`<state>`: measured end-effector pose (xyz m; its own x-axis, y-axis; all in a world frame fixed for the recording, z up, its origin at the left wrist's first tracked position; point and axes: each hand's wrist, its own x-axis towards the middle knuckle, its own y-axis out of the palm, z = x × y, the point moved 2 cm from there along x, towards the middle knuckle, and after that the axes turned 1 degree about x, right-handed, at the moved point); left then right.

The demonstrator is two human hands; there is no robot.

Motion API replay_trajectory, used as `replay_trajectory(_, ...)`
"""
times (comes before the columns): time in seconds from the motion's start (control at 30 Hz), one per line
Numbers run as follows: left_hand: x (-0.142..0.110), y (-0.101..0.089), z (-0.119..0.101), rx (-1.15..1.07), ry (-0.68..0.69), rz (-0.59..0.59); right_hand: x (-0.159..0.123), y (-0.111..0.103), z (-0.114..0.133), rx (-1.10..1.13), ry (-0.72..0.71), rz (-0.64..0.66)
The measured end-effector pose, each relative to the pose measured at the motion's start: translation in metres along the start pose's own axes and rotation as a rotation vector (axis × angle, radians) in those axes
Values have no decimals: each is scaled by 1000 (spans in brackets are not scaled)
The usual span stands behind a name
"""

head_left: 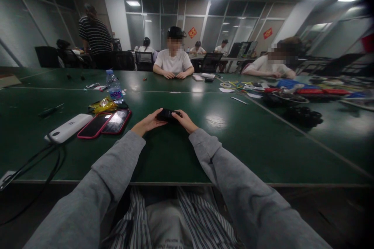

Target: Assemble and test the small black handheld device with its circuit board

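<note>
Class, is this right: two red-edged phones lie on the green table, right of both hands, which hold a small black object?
The side is wrong: the head view shows the red-edged phones left of the left hand, on the green table. That hand and the right hand do hold the small black object.

Two phones (104,124) lie between a power bank (69,128) and the hands (166,121).

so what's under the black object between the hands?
Green tabletop shows on its near side. Directly beneath, the black object, left hand and right hand block the view; can't tell if it touches down.
</note>
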<state>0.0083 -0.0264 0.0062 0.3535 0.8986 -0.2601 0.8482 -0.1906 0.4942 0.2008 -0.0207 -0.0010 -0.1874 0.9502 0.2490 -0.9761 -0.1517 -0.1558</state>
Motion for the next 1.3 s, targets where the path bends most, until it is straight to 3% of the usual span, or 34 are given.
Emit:
replay_trajectory(0.4, 1, -2, -2, -66, -22, -29, -8, 0, 12, -224, -326, 96)
replay_trajectory(1.3, 1, -2, -2, -8, -25, -31, -7, -5, 8, -374, -338, 72)
